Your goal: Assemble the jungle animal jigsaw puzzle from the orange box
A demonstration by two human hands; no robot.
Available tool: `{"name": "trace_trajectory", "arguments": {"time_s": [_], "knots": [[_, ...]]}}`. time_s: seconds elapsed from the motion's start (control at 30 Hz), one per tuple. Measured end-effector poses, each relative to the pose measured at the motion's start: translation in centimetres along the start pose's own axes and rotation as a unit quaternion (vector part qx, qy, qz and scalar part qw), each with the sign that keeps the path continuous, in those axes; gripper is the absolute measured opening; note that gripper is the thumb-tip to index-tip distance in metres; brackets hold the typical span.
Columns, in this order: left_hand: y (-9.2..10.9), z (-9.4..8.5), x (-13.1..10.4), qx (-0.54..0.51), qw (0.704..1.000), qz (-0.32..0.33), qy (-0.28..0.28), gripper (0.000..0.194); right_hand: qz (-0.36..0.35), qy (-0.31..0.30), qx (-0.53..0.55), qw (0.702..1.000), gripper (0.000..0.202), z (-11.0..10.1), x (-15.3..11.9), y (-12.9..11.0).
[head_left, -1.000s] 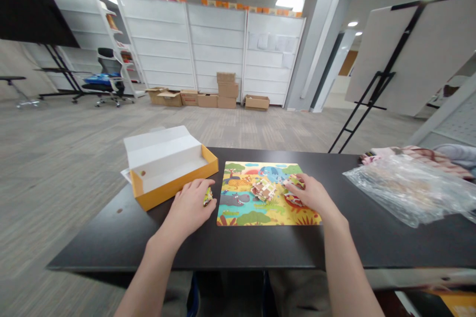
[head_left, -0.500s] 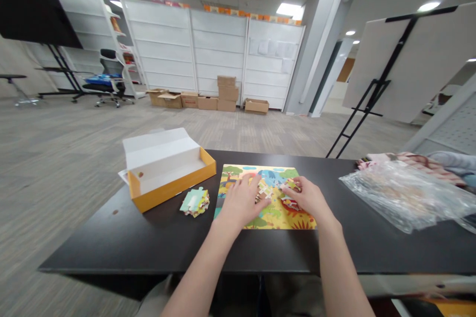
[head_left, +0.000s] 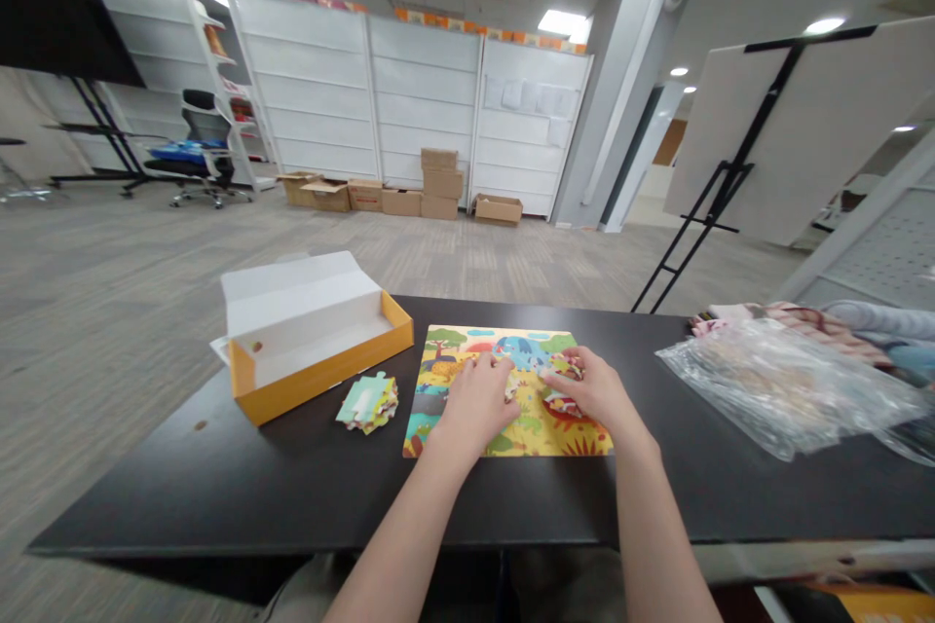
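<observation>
A colourful picture sheet with animals and trees lies flat on the black table. My left hand is over its middle, fingers curled down on some puzzle pieces that it partly hides. Over the sheet's right part, my right hand has its thumb and fingers closed around another small stack of puzzle pieces. Left of the sheet sits a separate pile of puzzle pieces, a pale green one on top, touched by neither hand.
An open yellow box with a white inside and raised lid stands at the table's left. Clear plastic bags and folded cloth lie at the right. Beyond the table are cardboard boxes and a board on a stand.
The view has shifted slightly, so the table items appear a little further left. My left hand's fingers have drawn closer together over the pieces. My right hand stays at its stack.
</observation>
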State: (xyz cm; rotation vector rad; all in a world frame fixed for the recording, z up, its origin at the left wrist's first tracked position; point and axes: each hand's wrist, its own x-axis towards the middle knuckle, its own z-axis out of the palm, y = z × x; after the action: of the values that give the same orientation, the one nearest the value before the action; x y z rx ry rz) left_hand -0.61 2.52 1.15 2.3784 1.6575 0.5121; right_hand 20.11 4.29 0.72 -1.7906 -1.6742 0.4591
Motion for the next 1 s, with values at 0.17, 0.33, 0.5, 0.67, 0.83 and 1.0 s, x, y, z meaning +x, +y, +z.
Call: {"name": "trace_trajectory", "arguments": {"time_s": [0.17,0.33,0.5,0.67,0.83,1.0], "knots": [[0.0,0.6,0.0,0.015,0.999,-0.012,0.028,0.041,0.004,-0.014,0.087,0.996,0.040,0.4,-0.5,-0.6],[0.0,0.1,0.1,0.004,1.000,-0.008,0.005,0.038,0.017,-0.018,0.121,0.992,0.039,0.6,-0.4,-0.2],[-1.4,-1.1,-0.1,0.023,0.999,-0.039,-0.002,0.036,0.024,-0.052,0.156,0.986,0.046,0.4,0.0,0.7],[-3.0,-2.1,-0.8,0.061,0.995,-0.080,0.012,0.041,0.063,-0.121,0.263,0.955,0.052,0.0,-0.7,0.1],[-3.7,-2.7,-1.7,0.127,0.987,-0.096,-0.014,0.040,0.038,-0.179,0.276,0.944,0.052,-0.6,-1.5,-1.4],[-3.8,-2.7,-1.5,0.123,0.992,-0.017,-0.022,0.033,-0.008,-0.274,0.293,0.916,0.054,-0.1,-1.9,-2.3]]}}
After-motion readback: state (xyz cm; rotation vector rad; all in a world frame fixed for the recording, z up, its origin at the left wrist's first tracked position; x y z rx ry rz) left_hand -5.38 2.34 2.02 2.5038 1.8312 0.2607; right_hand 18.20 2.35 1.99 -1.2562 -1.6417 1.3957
